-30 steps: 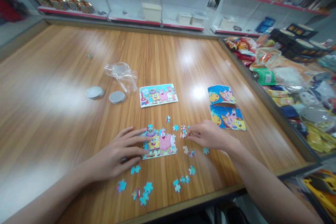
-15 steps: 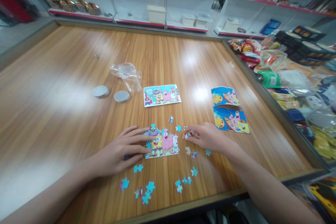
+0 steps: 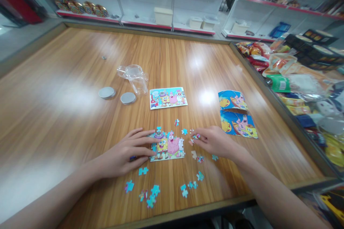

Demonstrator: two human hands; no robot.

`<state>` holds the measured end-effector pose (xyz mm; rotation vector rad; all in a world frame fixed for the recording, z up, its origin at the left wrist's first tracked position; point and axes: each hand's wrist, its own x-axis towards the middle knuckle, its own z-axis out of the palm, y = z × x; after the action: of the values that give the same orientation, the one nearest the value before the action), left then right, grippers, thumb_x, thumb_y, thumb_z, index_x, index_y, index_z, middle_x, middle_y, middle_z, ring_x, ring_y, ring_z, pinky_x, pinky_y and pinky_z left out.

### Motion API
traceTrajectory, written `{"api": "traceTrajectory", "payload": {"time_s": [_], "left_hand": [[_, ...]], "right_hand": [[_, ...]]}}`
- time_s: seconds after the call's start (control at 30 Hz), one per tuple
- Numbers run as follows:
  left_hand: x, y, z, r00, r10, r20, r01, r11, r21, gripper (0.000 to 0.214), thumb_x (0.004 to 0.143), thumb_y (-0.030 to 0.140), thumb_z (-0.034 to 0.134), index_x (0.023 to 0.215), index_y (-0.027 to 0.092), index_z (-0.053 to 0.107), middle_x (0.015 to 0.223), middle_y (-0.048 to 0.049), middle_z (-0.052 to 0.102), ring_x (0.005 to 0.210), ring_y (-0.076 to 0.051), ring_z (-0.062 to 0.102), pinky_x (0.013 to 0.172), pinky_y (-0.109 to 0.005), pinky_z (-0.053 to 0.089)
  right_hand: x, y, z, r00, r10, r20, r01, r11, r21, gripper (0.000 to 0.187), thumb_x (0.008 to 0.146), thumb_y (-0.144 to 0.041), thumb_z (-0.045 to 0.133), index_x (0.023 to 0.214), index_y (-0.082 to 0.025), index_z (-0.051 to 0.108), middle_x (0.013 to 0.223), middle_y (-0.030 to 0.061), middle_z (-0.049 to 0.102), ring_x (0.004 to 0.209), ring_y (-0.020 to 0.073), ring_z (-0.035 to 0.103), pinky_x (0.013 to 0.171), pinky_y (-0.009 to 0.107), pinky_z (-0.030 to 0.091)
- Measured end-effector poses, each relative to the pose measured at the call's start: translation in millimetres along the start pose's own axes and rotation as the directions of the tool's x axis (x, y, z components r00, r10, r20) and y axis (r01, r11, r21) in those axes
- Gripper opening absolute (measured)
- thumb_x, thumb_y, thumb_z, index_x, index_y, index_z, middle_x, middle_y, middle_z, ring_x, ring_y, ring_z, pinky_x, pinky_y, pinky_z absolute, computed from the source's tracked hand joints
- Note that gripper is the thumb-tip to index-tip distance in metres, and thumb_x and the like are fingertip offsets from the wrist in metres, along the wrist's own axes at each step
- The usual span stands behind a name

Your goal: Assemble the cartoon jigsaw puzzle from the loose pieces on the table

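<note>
My left hand [image 3: 134, 149] lies with fingers spread, its fingertips on the left edge of a partly joined cartoon jigsaw puzzle [image 3: 173, 146]. To the right of the puzzle, my right hand [image 3: 212, 140] pinches a small jigsaw piece [image 3: 197, 136] between thumb and fingers. A pinkish piece [image 3: 191, 142] lies just by those fingertips. Loose pieces are scattered around: a blue one [image 3: 184, 131] above the puzzle's right corner, a pale one [image 3: 194, 155] below my right hand, and several, such as a blue cluster [image 3: 153, 196], nearer the table's front edge.
Behind the puzzle lies a matching picture card [image 3: 168, 98]. A folded blue card [image 3: 238, 114] is at the right. Two grey discs [image 3: 128, 98] and clear plastic packaging [image 3: 134, 76] sit at the left. Packaged goods [image 3: 295, 78] line the wooden table's [image 3: 88, 114] right edge; shelves [image 3: 145, 21] stand behind.
My right fingers have shifted slightly and hold a piece a little higher, with the pinkish piece showing below them. My left hand stays on the puzzle. The whole view has moved slightly.
</note>
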<state>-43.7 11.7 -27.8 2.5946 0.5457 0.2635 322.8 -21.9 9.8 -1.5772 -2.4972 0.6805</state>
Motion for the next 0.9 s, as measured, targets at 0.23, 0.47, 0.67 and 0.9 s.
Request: {"api": "traceTrajectory", "payload": {"time_s": [0.23, 0.47, 0.67, 0.9], "left_hand": [[0.4, 0.6, -1.2, 1.0, 0.008, -0.004, -0.008, 1.0, 0.012, 0.039, 0.095, 0.02, 0.058, 0.13, 0.037, 0.063, 0.152, 0.0042, 0.049, 0.15, -0.023, 0.03, 0.124, -0.046, 0.02], [1.3, 1.6, -1.4, 1.0, -0.004, -0.012, 0.004, 1.0, -0.021, 0.037, 0.095, 0.02, 0.059, 0.128, 0.037, 0.064, 0.15, 0.0032, 0.051, 0.149, -0.023, 0.032, 0.124, -0.047, 0.021], [0.7, 0.5, -0.8, 1.0, 0.004, 0.011, -0.005, 1.0, 0.015, 0.039, 0.096, 0.021, 0.058, 0.13, 0.037, 0.063, 0.152, 0.0032, 0.049, 0.151, -0.024, 0.029, 0.123, -0.049, 0.023], [-1.2, -0.6, -0.1, 1.0, 0.005, 0.027, -0.006, 0.999, 0.043, 0.039, 0.096, 0.021, 0.057, 0.131, 0.038, 0.062, 0.153, 0.0034, 0.048, 0.151, -0.024, 0.028, 0.123, -0.049, 0.022]], "right_hand": [[0.9, 1.0, 6.1, 0.998, -0.037, 0.057, 0.036, 0.999, 0.019, 0.019, 0.097, -0.036, 0.057, 0.108, -0.029, 0.072, 0.081, -0.0005, 0.074, 0.073, 0.015, 0.066, 0.063, 0.026, 0.035], [0.4, 2.0, 6.2, 0.999, 0.006, 0.04, -0.006, 1.0, -0.001, 0.024, 0.092, -0.043, 0.065, 0.104, -0.024, 0.072, 0.07, -0.0004, 0.068, 0.062, 0.0138, 0.06, 0.058, 0.027, 0.03], [0.1, -0.3, 6.2, 0.997, -0.047, 0.069, 0.043, 0.998, 0.052, 0.019, 0.096, -0.027, 0.057, 0.107, -0.03, 0.072, 0.081, -0.0029, 0.074, 0.07, 0.012, 0.065, 0.064, 0.026, 0.034], [1.9, 0.1, 5.6, 0.999, 0.019, 0.044, -0.02, 1.0, 0.021, 0.015, 0.091, -0.036, 0.064, 0.093, -0.023, 0.072, 0.072, -0.0005, 0.071, 0.066, 0.0141, 0.063, 0.06, 0.027, 0.031]]}}
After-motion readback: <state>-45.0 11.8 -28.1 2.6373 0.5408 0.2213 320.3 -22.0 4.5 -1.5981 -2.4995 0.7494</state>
